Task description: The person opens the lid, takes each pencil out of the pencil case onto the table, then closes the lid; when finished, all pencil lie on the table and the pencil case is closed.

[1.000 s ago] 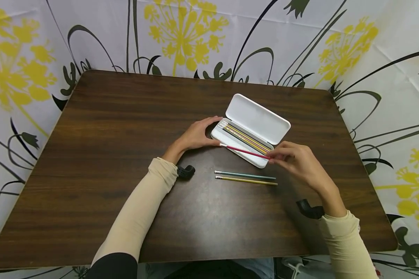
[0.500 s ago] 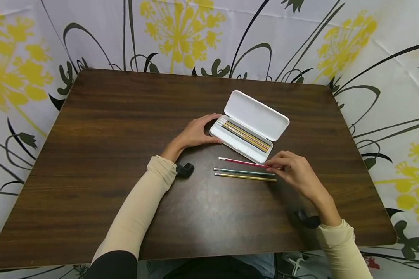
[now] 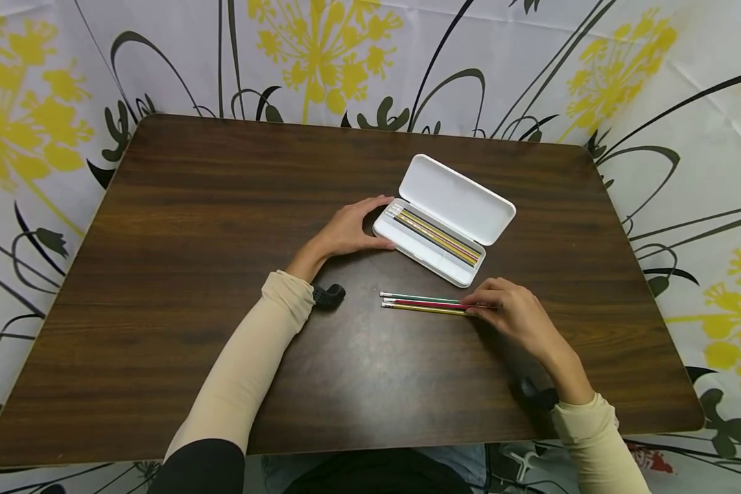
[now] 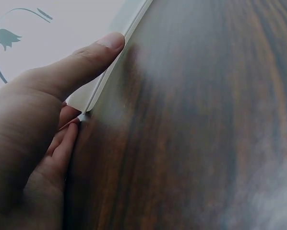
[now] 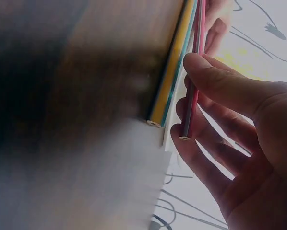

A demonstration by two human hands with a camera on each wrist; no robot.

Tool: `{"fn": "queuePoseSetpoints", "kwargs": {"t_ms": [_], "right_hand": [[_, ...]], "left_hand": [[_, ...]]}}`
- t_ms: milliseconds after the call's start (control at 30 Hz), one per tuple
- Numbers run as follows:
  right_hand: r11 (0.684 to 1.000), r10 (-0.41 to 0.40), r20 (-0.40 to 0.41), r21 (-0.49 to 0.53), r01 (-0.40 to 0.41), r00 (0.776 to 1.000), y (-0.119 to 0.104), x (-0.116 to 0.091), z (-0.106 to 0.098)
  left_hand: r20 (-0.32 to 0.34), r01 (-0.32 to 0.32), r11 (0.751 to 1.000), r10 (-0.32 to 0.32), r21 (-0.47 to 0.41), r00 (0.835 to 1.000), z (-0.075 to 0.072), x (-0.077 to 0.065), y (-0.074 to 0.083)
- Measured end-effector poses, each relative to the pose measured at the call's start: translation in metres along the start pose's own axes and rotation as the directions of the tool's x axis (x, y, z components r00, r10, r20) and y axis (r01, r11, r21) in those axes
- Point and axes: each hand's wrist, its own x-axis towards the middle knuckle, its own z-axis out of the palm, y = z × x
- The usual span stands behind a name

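Note:
My left hand [image 3: 346,232] holds the left end of an open white pencil case [image 3: 421,254], thumb on the near side and fingers on the far side. In the left wrist view the thumb presses the edge of the case [image 4: 91,96]. My right hand [image 3: 514,312] pinches a red pencil [image 5: 192,108] near its unsharpened end, between thumb and fingers. In the head view that pencil lies between a green pencil [image 3: 415,296] and a yellow pencil [image 3: 420,308]; the right wrist view shows it raised above them. Several pencils [image 3: 440,237] lie inside the case.
The case's raised lid [image 3: 457,199] leans back toward the far side. Everything stands on a brown wood-grain table [image 3: 222,178], with a flowered cloth [image 3: 191,41] behind it. Black wrist devices [image 3: 329,296] sit on both wrists.
The right hand has brought the red pencil from over the case's front edge toward the near side, in among the green and yellow pencils. The left hand has stayed at the case.

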Motion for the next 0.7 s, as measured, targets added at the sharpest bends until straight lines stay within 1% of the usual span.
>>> {"fn": "queuePoseSetpoints", "kwargs": {"t_ms": [200, 300, 467, 533, 700], "right_hand": [[1.0, 0.008, 0.009, 0.002, -0.008, 1.0, 0.002, 0.0, 0.002], [1.0, -0.002, 0.015, 0.028, 0.001, 1.0, 0.004, 0.001, 0.002], [0.993, -0.014, 0.041, 0.116, 0.009, 0.999, 0.01, 0.004, 0.004], [0.987, -0.006, 0.052, 0.16, -0.003, 0.999, 0.013, 0.005, 0.005], [0.972, 0.029, 0.064, 0.229, -0.043, 0.998, 0.019, 0.007, 0.004]], "left_hand": [[-0.002, -0.002, 1.0, 0.002, -0.005, 1.0, 0.0, 0.001, 0.001], [0.002, 0.003, 1.0, -0.003, -0.005, 1.0, 0.0, 0.0, 0.001], [-0.002, 0.003, 1.0, -0.003, -0.004, 1.0, 0.0, 0.0, 0.001], [-0.003, 0.001, 1.0, -0.001, -0.005, 1.0, 0.0, 0.0, 0.001], [0.0, 0.001, 1.0, -0.001, -0.003, 1.0, 0.0, 0.0, 0.002]]}}
